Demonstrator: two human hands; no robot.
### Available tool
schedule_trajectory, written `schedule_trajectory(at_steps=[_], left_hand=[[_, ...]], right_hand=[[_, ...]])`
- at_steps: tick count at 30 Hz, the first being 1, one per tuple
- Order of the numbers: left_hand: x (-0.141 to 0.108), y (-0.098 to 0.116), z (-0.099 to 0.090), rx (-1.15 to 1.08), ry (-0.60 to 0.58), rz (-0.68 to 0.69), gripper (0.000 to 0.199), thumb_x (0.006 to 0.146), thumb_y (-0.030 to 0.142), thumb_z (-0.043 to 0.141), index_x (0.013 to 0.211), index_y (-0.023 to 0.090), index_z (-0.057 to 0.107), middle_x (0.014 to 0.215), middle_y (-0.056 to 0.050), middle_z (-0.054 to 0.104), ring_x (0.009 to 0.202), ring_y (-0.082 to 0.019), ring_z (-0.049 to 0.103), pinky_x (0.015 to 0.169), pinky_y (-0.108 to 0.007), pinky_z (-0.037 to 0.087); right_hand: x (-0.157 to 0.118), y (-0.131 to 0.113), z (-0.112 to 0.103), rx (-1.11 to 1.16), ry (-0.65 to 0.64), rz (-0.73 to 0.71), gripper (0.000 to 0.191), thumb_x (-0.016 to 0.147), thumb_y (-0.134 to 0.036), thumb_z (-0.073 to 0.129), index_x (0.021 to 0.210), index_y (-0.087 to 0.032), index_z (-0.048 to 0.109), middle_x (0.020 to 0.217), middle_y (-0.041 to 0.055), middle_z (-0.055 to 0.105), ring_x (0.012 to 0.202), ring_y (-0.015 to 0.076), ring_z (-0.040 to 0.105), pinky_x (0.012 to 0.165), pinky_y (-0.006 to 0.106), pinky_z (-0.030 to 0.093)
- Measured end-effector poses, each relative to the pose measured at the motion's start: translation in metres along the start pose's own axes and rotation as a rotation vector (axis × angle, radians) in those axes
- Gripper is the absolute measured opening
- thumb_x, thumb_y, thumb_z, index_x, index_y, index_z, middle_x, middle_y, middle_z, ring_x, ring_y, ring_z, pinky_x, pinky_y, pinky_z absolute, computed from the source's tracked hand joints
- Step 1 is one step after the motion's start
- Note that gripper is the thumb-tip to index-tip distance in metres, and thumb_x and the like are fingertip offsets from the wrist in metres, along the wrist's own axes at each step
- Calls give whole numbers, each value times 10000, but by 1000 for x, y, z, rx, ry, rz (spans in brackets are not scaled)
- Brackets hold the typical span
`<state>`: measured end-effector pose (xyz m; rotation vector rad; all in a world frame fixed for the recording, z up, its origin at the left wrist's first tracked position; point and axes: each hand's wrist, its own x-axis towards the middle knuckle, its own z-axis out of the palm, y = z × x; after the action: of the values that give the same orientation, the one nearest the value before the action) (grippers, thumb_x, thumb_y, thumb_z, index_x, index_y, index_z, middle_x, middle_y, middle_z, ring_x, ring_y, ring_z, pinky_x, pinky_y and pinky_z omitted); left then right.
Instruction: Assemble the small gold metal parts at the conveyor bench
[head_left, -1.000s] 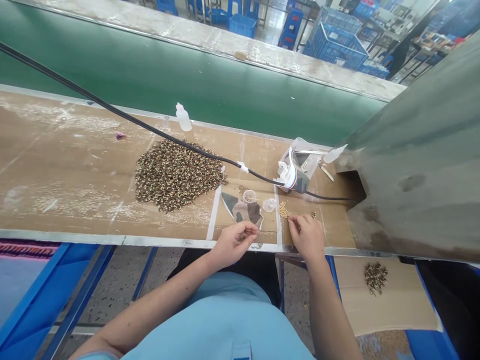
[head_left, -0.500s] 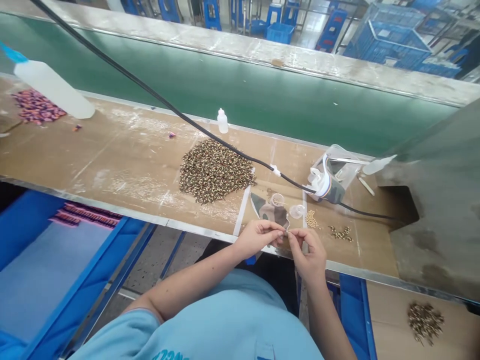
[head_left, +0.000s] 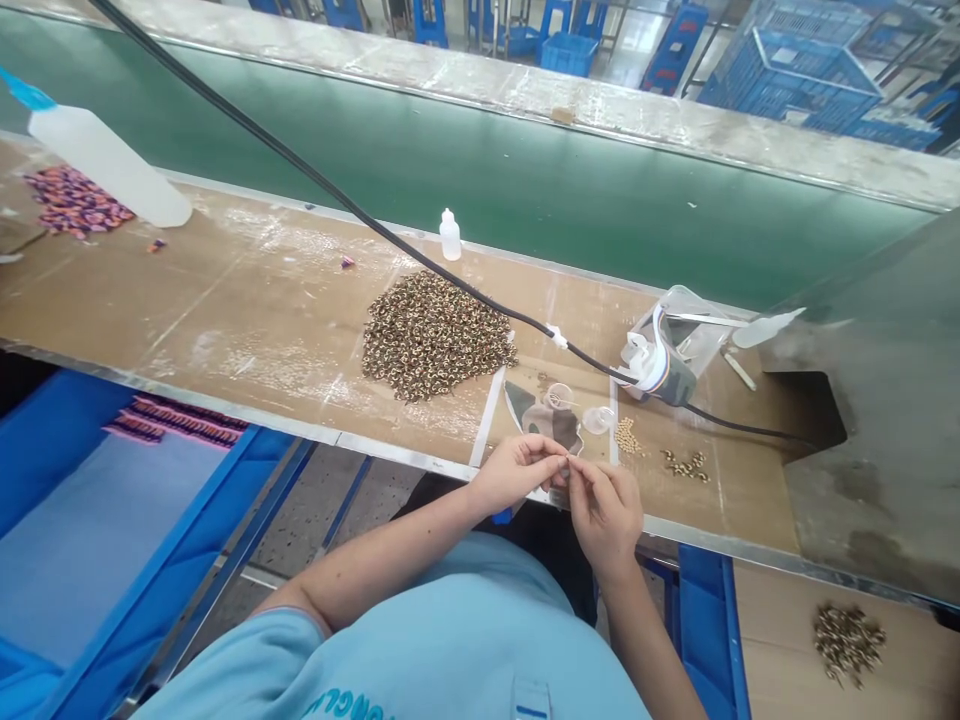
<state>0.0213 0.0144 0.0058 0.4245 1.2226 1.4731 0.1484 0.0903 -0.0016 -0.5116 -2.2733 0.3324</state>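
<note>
At the front edge of the bench, my left hand [head_left: 521, 468] and my right hand [head_left: 606, 505] meet fingertip to fingertip. Both are closed in a pinch, and whatever lies between the fingers is too small to make out. Just beyond them a camouflage-patterned cloth [head_left: 536, 415] lies on the bench, with a small clear cup [head_left: 559, 396] on it. A second small clear dish [head_left: 598, 420] sits at its right. Farther right are a little heap of pale beads [head_left: 627, 436] and a few dark-and-gold small pieces [head_left: 685, 465].
A large pile of dark-and-gold pieces [head_left: 435, 335] lies left of the cloth. A black cable [head_left: 322, 180] crosses above the bench to a plastic bag-lined container [head_left: 664, 365]. A small white bottle [head_left: 450, 236] stands behind the pile. A metal housing [head_left: 885, 400] bounds the right.
My right hand has moved slightly left, so the fingertips of both hands are now closer together. The camera view has shifted a little.
</note>
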Motion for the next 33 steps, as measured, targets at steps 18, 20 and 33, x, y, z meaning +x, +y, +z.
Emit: schedule_trajectory(at_steps=[18, 20, 33], left_hand=[[-4, -1, -4, 408, -84, 265, 132, 822, 237, 507, 789, 124, 567, 672, -1, 556, 613, -92, 530, 582, -198, 438], [-4, -1, -4, 441, -76, 277, 137, 824, 238, 503, 793, 127, 577, 667, 2, 557, 591, -87, 519, 557, -191, 431], [-3, -7, -4, 427, -57, 315, 155, 814, 263, 534, 817, 128, 610, 675, -6, 581, 561, -87, 530, 553, -203, 458]], right_hand=[[8, 7, -11, 2, -140, -79, 96, 882, -173, 519, 925, -203, 599, 839, 38, 629, 776, 141, 579, 717, 276, 457], [9, 9, -12, -5, -177, -82, 98, 896, -191, 498, 910, -207, 593, 842, 39, 624, 781, 144, 579, 716, 278, 456], [-2, 4, -3, 117, -130, 75, 81, 900, -176, 464, 893, -200, 541, 804, 29, 603, 784, 147, 567, 684, 269, 465]])
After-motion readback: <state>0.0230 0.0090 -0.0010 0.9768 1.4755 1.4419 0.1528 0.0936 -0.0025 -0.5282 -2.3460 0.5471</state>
